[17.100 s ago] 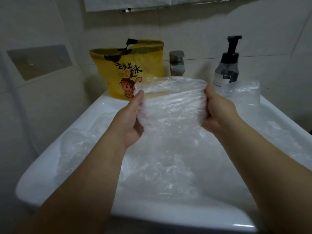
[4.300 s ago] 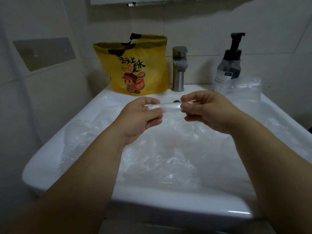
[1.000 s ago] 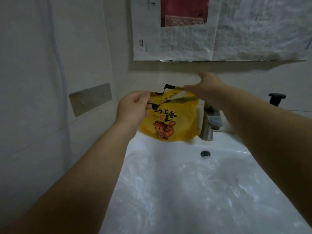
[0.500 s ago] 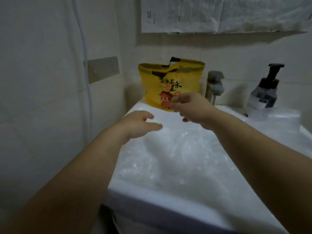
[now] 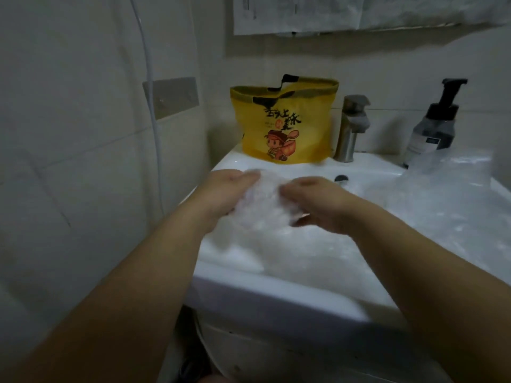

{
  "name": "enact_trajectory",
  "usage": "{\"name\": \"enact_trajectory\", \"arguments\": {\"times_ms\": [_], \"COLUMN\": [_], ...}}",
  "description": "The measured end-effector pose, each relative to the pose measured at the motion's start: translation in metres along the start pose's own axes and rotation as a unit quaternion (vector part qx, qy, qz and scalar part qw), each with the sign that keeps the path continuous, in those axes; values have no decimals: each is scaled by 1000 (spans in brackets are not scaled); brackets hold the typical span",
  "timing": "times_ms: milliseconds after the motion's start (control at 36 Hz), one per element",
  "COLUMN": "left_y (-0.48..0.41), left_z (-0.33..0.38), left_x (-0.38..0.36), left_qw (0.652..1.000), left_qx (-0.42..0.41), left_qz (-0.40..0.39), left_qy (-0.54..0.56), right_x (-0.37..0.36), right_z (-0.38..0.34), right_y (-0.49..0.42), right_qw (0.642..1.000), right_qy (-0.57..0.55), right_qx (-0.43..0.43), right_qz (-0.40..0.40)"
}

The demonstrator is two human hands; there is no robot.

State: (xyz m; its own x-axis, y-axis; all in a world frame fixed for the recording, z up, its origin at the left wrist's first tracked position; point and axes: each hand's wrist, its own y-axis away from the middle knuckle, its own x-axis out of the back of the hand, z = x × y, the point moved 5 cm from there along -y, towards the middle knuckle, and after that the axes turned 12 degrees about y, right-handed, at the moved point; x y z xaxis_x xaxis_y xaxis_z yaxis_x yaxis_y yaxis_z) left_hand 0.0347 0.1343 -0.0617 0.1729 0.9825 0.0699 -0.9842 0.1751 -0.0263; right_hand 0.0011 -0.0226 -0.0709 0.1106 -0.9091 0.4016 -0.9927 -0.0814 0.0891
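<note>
1. Left hand (image 5: 228,196), right hand (image 5: 318,207): a second ago up at the yellow bag (image 5: 284,120), then empty over the basin. Now fingers curled, clamped on a clear plastic bag (image 5: 262,208), one hand each side.
2. Clear plastic bag: crumpled, blurred, held just above the sink (image 5: 276,294), at 6 o'clock of the yellow bag.
3. Plastic pile (image 5: 448,205): at 3 o'clock of the hands.
4. Judged: fresh piece taken up, probably another fold-and-stow round beginning.

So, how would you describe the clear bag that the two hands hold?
Find the white sink that bears the yellow bag. Over its left half, the left hand and right hand hold a crumpled clear bag between them. It alone is held; the other plastic lies loose in the basin and on the right rim.
</note>
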Motion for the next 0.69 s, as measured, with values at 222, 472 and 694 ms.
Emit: {"name": "enact_trajectory", "arguments": {"times_ms": [222,472,694], "left_y": [9,-35,-38], "left_z": [16,4,-13], "left_x": [-70,-113,-130], "left_qw": [973,994,994], "left_qx": [-50,-63,-66], "left_qz": [-222,-22,-34], "left_qy": [45,91,76], "right_x": [73,101,102], "right_z": [14,39,49], "right_y": [15,21,13], "right_qw": [953,925,958], "right_qy": [-266,-341,-222], "right_qx": [-48,-29,5], "right_qz": [133,163,178]}}
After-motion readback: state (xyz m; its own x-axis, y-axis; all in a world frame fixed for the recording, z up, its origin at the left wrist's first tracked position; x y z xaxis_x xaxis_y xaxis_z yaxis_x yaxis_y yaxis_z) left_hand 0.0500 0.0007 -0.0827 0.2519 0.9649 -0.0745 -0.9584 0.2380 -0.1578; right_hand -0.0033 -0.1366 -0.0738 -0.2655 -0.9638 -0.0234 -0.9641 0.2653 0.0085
